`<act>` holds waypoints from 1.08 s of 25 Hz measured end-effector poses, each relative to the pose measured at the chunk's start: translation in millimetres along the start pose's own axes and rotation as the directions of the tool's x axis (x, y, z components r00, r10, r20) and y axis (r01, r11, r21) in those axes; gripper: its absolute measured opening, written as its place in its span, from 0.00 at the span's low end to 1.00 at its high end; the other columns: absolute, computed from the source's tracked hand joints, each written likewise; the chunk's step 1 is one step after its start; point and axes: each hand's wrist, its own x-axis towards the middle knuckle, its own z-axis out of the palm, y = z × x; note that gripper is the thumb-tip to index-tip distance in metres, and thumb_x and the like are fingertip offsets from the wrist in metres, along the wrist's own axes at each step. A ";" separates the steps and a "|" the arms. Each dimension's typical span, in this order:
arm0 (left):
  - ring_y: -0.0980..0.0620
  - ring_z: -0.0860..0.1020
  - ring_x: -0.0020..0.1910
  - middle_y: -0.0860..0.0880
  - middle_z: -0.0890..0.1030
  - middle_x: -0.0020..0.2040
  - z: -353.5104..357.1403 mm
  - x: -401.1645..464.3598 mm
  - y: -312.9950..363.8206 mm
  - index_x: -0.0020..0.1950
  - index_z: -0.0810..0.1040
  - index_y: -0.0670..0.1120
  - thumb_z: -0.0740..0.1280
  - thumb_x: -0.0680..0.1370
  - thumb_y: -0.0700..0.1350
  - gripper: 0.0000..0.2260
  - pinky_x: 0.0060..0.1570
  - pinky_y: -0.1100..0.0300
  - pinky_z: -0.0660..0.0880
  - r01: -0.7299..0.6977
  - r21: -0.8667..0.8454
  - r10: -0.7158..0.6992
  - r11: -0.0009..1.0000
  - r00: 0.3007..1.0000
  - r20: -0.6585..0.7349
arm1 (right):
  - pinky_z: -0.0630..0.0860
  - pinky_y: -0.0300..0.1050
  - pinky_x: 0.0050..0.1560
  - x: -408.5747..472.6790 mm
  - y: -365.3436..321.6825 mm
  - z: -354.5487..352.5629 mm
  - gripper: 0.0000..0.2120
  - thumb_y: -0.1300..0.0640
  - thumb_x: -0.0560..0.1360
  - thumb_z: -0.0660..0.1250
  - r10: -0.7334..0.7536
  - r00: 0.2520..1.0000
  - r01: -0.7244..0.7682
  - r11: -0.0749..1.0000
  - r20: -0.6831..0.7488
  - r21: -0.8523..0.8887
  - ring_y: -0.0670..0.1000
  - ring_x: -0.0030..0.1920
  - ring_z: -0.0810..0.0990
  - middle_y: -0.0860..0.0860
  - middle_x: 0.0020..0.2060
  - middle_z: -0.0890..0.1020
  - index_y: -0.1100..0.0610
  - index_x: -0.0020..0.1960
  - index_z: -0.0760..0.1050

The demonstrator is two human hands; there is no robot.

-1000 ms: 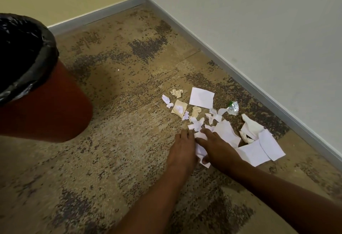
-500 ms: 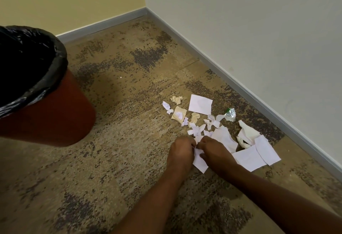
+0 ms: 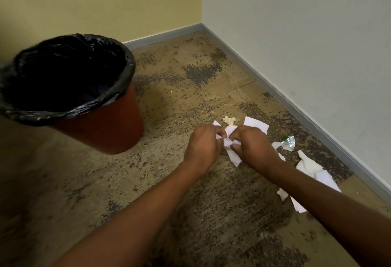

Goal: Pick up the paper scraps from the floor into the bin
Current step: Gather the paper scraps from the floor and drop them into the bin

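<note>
Dim, flat indoor light, source not visible. Soft shadow under the bin [image 3: 101, 131], falling toward 6 o'clock; carpet [image 3: 190, 89] darkens toward 6–7 o'clock. No glare except small glints on the black liner [image 3: 118, 85]. Whole frame slightly soft, smeared at 8 o'clock. Wide-angle distortion: skirting board [image 3: 296, 106] bows, and the forearms look stretched at the bottom edge.

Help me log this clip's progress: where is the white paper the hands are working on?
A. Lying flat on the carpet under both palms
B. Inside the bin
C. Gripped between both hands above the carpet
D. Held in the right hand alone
C: the left hand and right hand both pinch the crumpled white paper, lifted off the carpet.
</note>
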 end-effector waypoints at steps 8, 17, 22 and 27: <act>0.48 0.80 0.38 0.48 0.84 0.39 -132.5 9.4 -0.7 0.43 0.86 0.46 0.67 0.70 0.37 0.09 0.38 0.55 0.76 -0.086 0.058 0.102 0.995 0.916 -0.387 | 0.68 0.44 0.36 69.3 -120.3 -54.3 0.01 0.60 0.69 0.72 -0.309 0.937 0.292 0.949 -0.160 -0.120 0.57 0.38 0.80 0.54 0.36 0.81 0.55 0.40 0.81; 0.55 0.79 0.48 0.50 0.83 0.48 -252.1 -13.1 -37.7 0.48 0.85 0.46 0.71 0.74 0.40 0.06 0.49 0.70 0.70 -0.019 0.031 0.036 0.999 0.614 -0.788 | 0.62 0.44 0.35 112.6 -271.6 -70.1 0.06 0.59 0.74 0.63 -0.530 0.798 0.523 0.846 -0.289 -0.108 0.56 0.38 0.74 0.56 0.40 0.77 0.58 0.44 0.78; 0.54 0.80 0.47 0.51 0.83 0.47 -273.5 -17.2 -81.5 0.49 0.84 0.49 0.70 0.72 0.40 0.08 0.49 0.61 0.76 0.083 -0.039 -0.079 0.996 0.574 -0.815 | 0.66 0.47 0.41 140.3 -306.5 -34.4 0.11 0.53 0.77 0.64 -0.540 0.798 0.538 0.839 -0.269 -0.087 0.59 0.48 0.78 0.59 0.49 0.78 0.61 0.51 0.78; 0.50 0.80 0.49 0.48 0.81 0.51 -262.5 -22.8 -111.9 0.65 0.78 0.48 0.70 0.70 0.37 0.23 0.51 0.54 0.77 0.231 -0.128 -0.249 0.964 0.633 -0.733 | 0.72 0.47 0.51 151.7 -296.2 7.8 0.19 0.55 0.69 0.76 -0.477 0.870 0.482 0.876 -0.123 0.014 0.59 0.56 0.78 0.57 0.55 0.79 0.58 0.57 0.79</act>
